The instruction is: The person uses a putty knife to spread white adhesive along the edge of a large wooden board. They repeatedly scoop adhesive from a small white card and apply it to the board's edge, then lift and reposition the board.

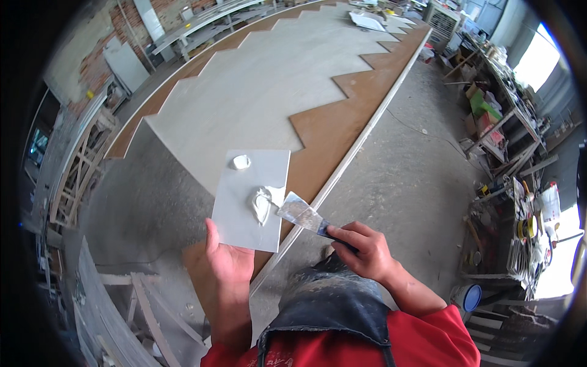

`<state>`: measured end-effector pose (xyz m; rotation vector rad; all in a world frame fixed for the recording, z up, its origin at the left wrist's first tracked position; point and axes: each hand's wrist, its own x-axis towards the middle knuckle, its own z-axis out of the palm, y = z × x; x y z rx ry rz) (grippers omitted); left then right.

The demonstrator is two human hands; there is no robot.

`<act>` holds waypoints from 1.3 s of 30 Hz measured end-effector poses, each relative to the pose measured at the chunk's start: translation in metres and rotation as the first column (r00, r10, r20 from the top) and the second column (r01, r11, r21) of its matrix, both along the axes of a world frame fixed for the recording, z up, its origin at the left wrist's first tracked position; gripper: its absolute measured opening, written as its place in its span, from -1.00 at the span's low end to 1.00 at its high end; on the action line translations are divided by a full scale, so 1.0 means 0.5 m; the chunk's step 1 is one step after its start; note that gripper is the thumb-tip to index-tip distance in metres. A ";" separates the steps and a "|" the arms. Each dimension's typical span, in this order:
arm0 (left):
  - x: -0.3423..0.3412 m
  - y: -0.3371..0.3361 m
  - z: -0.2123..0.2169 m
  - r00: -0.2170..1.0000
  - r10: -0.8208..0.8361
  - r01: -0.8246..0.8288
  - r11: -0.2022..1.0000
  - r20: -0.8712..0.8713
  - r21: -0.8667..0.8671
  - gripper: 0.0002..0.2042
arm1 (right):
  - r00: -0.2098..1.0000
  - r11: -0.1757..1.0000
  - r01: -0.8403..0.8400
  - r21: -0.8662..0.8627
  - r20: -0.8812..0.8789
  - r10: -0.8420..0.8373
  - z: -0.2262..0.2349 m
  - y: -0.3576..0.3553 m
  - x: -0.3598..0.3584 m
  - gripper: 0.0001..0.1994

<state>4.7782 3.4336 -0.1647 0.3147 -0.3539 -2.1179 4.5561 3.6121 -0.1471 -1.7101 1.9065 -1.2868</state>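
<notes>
My left hand (pixel 231 260) grips a flat grey rectangular board (pixel 235 208) by its near edge, the thumb at its left side and most fingers hidden beneath. Two lumps of white paste lie on it: a small one (pixel 241 162) near the far edge and a larger smeared one (pixel 262 207) at the middle right. In my right hand (pixel 367 249) is the dark handle of a putty knife (pixel 299 214). Its wide metal blade, streaked with whitish residue, points left, and the tip reaches the board's right edge beside the larger lump.
Ahead stretches a long, zigzag-edged stair-shaped panel (pixel 244 85), pale in the middle with brown borders (pixel 336 122) and a white rail (pixel 373 125) along its right side. Cluttered shelves (pixel 507 122) line the right. A blue-lidded bucket (pixel 471 298) stands at lower right, wooden frames (pixel 143 306) at lower left.
</notes>
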 end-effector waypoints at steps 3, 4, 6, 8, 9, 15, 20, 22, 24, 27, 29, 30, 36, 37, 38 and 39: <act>0.043 0.009 0.011 0.994 0.076 -0.079 0.996 0.077 0.032 -0.46 | 0.993 0.995 0.002 0.101 -0.121 0.011 0.004 0.001 0.011 -0.69; 0.056 0.010 0.011 0.992 0.089 -0.093 0.994 0.087 0.048 -0.47 | 0.999 0.994 0.000 0.108 -0.041 0.005 0.007 0.005 0.011 -0.69; 0.074 0.009 0.014 0.985 0.117 -0.113 0.993 0.124 -0.040 -0.48 | 0.994 0.992 0.004 0.128 0.111 -0.019 0.028 0.011 0.009 -0.70; 0.096 0.013 0.012 0.970 0.148 -0.135 0.988 0.195 -0.077 -0.49 | 0.979 0.993 -0.075 0.087 0.196 0.057 0.063 0.003 0.013 -0.70; 0.104 0.012 0.015 0.958 0.159 -0.144 0.986 0.237 -0.080 -0.49 | 0.983 0.991 -0.105 0.089 0.160 0.090 0.084 -0.006 0.020 -0.70; 0.122 0.022 0.001 0.914 0.164 -0.121 0.983 0.370 -0.138 -0.47 | 0.985 0.973 -0.168 0.158 -0.007 0.171 0.117 -0.029 0.043 -0.68; 0.111 0.021 -0.028 0.888 0.177 -0.124 0.981 0.425 -0.150 -0.39 | 0.990 0.963 -0.095 0.253 -0.081 0.119 0.104 -0.002 0.036 -0.73; 0.108 0.017 -0.040 0.881 0.190 -0.147 0.980 0.434 -0.131 -0.36 | 0.994 0.952 -0.058 0.301 -0.066 0.081 0.082 0.006 0.005 -0.72; 0.096 0.006 -0.036 0.909 0.164 -0.151 0.987 0.384 -0.064 -0.35 | 0.996 0.967 0.071 0.246 0.038 -0.083 0.014 0.011 -0.057 -0.71; 0.074 0.001 -0.027 0.907 0.129 -0.114 0.992 0.402 -0.061 -0.34 | 0.588 0.899 0.244 0.363 0.682 -0.435 -0.072 0.008 -0.158 -0.67; 0.060 -0.002 -0.019 0.885 0.124 -0.105 0.992 0.449 -0.067 -0.35 | 0.339 0.893 0.345 0.289 0.849 -0.406 -0.141 -0.011 -0.220 -0.63; 0.058 -0.006 -0.022 0.873 0.122 -0.096 0.992 0.472 -0.077 -0.35 | 0.256 0.884 0.393 0.253 0.893 -0.369 -0.175 -0.029 -0.245 -0.62; 0.039 -0.019 -0.026 0.828 0.088 -0.072 0.996 0.554 -0.052 -0.35 | 0.050 0.818 0.545 0.185 0.967 -0.251 -0.320 -0.140 -0.345 -0.59; 0.033 -0.020 -0.024 0.825 0.073 -0.066 0.997 0.561 -0.032 -0.36 | 0.052 0.806 0.562 0.186 0.965 -0.259 -0.338 -0.153 -0.359 -0.59; 0.027 -0.023 -0.023 0.820 0.057 -0.062 0.998 0.569 -0.011 -0.37 | 0.053 0.794 0.578 0.189 0.962 -0.267 -0.355 -0.164 -0.371 -0.59; 0.024 -0.025 -0.024 0.807 0.064 -0.067 0.998 0.587 -0.017 -0.36 | 0.052 0.788 0.582 0.200 0.958 -0.281 -0.364 -0.177 -0.380 -0.58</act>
